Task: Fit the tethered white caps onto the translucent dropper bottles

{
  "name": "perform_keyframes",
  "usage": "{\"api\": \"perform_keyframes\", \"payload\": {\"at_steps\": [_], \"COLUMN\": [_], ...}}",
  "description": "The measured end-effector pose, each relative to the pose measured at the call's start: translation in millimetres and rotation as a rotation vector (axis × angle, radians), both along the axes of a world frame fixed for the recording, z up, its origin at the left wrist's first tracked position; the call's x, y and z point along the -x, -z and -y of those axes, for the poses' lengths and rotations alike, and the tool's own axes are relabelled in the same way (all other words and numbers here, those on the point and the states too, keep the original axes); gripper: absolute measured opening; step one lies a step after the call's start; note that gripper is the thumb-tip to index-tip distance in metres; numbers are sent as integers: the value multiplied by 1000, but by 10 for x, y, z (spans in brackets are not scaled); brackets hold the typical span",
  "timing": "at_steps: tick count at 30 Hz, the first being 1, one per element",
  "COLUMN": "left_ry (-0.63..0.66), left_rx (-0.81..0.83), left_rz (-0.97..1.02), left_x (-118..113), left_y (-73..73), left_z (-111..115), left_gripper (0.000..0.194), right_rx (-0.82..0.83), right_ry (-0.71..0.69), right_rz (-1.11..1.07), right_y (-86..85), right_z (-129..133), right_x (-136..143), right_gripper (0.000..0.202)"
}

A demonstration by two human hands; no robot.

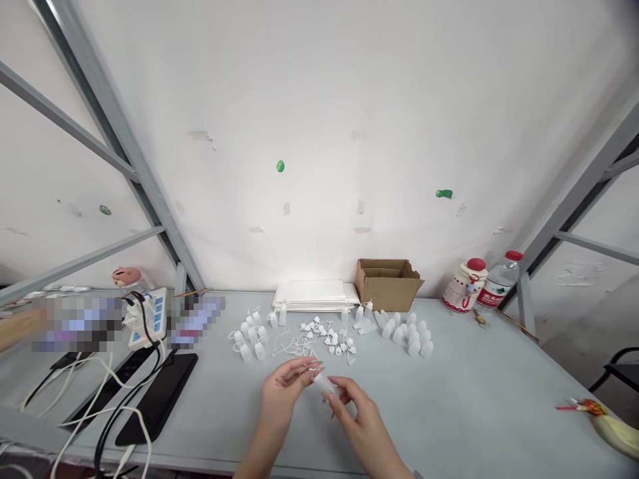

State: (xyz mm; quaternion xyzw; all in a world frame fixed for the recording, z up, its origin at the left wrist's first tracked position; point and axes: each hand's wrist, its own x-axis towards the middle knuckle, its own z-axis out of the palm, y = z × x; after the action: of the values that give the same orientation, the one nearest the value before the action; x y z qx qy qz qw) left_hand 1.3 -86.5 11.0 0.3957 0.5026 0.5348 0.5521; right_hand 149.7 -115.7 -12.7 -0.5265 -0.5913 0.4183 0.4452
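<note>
In front of me my right hand point(360, 409) is closed around a small translucent white squeeze bottle point(325, 384), which tilts toward my left hand. My left hand point(285, 391) pinches at the bottle's top end, on what looks like a small white cap, mostly covered by the fingers. Just beyond my hands lie several loose white caps point(339, 340) and a tangle of thin white straps point(298, 344). Several bottles with looped caps point(250, 328) stand to the left. A group of bottles without looped caps point(412, 332) stands to the right.
At the back are a stack of white flat boxes point(309, 295) and an open cardboard box point(387, 286). A decorated flask point(464, 286) and a red-capped water bottle point(502, 279) stand back right. A power strip point(154, 316), cables and a black phone point(162, 399) lie left, where another person's hand point(20, 329) shows.
</note>
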Motion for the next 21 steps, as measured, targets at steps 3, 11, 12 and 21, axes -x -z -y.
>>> {"api": "perform_keyframes", "payload": {"at_steps": [3, 11, 12, 21], "left_ry": [-200, -515, -522, -572], "left_rx": [-47, 72, 77, 35], "left_rz": [-228, -824, -831, -876], "left_x": [277, 1005, 1033, 1042], "left_y": [156, 470, 490, 554], "left_z": [-7, -62, -78, -179], "left_gripper": [30, 28, 28, 31], "right_rx": [42, 101, 95, 64], "right_ry": [-36, -87, -88, -53], "right_rz": [34, 120, 127, 167], "right_y": [60, 77, 82, 85], "right_z": [-25, -22, -24, -17], "right_x": [5, 0, 3, -26], "right_gripper": [39, 38, 37, 35]}}
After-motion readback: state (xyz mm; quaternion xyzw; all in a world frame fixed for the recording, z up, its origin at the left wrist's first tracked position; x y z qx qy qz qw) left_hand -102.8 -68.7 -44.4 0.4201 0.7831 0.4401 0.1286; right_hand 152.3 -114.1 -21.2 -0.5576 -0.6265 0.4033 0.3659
